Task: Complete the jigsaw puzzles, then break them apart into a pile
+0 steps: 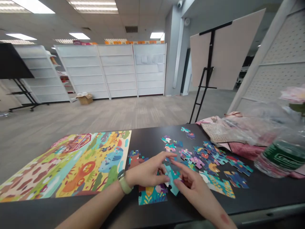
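Observation:
My left hand (pixel 149 171) and my right hand (pixel 193 186) meet over the black table (pixel 262 194), and both pinch a teal puzzle piece (pixel 172 178) between their fingertips. A watch with a pale band sits on my left wrist. Under the hands lies a joined cluster of puzzle pieces (pixel 152 194) with leaves on it. Several loose puzzle pieces (pixel 209 157) are scattered to the right and behind the hands. A large colourful reference picture (pixel 71 163) with animals lies flat on the left part of the table.
A clear plastic bottle with a green label (pixel 281 157) lies at the right, beside a plastic bag (pixel 240 128) over patterned pink cloth. Beyond the table stand an easel board (pixel 226 51), white shelves (pixel 119 70) and a cardboard box (pixel 85 98) on the floor.

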### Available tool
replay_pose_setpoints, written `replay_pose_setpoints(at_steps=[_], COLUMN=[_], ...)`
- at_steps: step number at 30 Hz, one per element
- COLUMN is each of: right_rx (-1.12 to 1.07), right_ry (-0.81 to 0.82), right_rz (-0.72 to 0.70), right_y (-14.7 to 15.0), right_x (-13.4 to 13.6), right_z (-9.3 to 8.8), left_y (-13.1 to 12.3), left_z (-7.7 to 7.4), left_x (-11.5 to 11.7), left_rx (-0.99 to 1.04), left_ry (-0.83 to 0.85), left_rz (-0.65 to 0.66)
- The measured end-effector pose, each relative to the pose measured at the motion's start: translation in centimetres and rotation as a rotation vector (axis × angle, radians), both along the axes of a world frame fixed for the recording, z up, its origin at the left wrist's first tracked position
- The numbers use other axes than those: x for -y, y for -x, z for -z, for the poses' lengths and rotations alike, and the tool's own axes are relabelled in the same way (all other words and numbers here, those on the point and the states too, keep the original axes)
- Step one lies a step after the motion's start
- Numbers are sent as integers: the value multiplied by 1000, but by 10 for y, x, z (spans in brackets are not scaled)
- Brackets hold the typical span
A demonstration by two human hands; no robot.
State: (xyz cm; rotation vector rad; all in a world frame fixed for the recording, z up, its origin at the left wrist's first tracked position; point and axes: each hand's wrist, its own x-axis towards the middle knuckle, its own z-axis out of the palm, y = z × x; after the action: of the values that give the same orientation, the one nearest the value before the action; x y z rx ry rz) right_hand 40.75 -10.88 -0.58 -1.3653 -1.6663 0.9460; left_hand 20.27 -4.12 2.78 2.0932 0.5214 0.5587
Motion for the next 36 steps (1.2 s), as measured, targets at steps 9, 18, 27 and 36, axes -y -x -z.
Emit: replay_pose_setpoints(at_steps=[9, 18, 27, 36], right_rx=[187, 574, 548, 315], right_ry=[182, -79, -63, 80], right_rz=[12, 130, 67, -14], right_y=[13, 11, 0, 3], right_x=[2, 7, 13, 12], right_z=[-2, 2, 1, -11], left_y=[14, 14, 13, 14], left_z=[10, 16, 12, 11], left_x=[-23, -24, -21, -19], left_rx=[-177, -220, -245, -244], left_ry=[-324, -363, -341, -301], left_rz=[9, 34, 18, -3])
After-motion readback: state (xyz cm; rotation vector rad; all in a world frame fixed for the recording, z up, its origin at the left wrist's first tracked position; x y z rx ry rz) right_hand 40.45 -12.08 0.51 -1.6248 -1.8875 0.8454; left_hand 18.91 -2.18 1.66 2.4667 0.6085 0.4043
